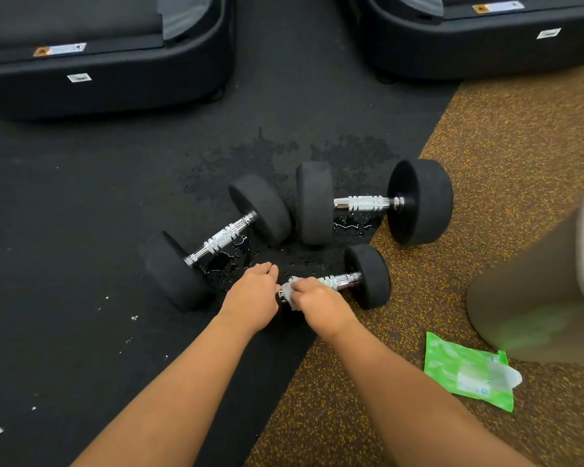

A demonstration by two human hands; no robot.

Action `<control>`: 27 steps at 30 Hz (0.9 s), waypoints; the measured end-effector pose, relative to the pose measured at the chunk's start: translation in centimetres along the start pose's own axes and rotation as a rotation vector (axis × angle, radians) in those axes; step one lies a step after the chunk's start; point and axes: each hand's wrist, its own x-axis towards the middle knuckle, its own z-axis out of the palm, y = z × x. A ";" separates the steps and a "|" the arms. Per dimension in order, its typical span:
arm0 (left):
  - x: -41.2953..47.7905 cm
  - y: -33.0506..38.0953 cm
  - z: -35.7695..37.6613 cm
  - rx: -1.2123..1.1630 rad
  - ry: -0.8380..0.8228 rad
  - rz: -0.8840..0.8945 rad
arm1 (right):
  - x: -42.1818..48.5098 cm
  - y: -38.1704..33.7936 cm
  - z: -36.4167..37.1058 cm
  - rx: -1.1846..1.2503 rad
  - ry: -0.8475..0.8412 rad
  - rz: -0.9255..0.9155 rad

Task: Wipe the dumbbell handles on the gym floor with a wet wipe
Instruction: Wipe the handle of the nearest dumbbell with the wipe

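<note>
Small dumbbell (368, 276) lies on the gym floor (81, 298) close to us, our left hand (250, 299) curled over its near end and our right hand (317, 303) squeezing the white wet wipe (289, 291) round its shiny handle (339, 282).

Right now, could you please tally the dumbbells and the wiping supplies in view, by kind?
Dumbbells: 3
Wet wipe: 1
Green wipe packet: 1
Total: 5
</note>
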 end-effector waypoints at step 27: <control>0.2 -0.2 -0.6 -0.043 0.028 -0.007 | -0.1 -0.7 1.7 -0.076 0.292 -0.093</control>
